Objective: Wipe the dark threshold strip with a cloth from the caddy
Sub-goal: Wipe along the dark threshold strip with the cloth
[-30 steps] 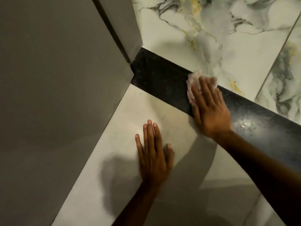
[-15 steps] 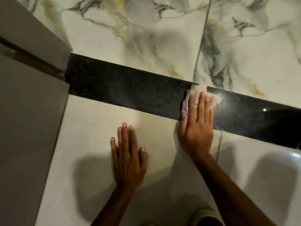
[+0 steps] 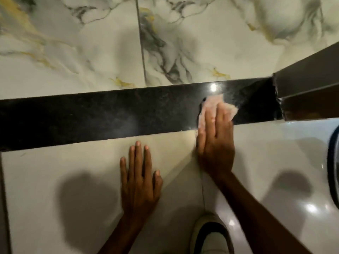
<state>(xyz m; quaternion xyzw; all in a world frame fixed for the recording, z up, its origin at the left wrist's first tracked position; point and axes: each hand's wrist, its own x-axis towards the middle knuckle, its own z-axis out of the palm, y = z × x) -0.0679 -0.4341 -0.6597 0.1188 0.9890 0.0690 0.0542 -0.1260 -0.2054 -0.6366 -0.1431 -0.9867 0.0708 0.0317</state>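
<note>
A dark speckled threshold strip [image 3: 91,116] runs across the floor from left to right. My right hand [image 3: 214,143] lies flat with its fingers pressing a pale pink cloth [image 3: 211,105] onto the strip near its right end. The cloth shows above and beside my fingertips; the rest is hidden under the hand. My left hand [image 3: 139,178] rests flat on the cream floor tile just below the strip, fingers slightly spread, holding nothing.
White marble tiles with grey and gold veins [image 3: 91,48] lie beyond the strip. A grey door frame [image 3: 308,83] meets the strip's right end. A white and dark shoe [image 3: 211,237] is at the bottom, and a dark-rimmed round object [image 3: 333,165] at the right edge.
My right hand slid the cloth along the strip from the left door frame toward the right end. My view panned right with it. My left hand stayed flat on the tile.
</note>
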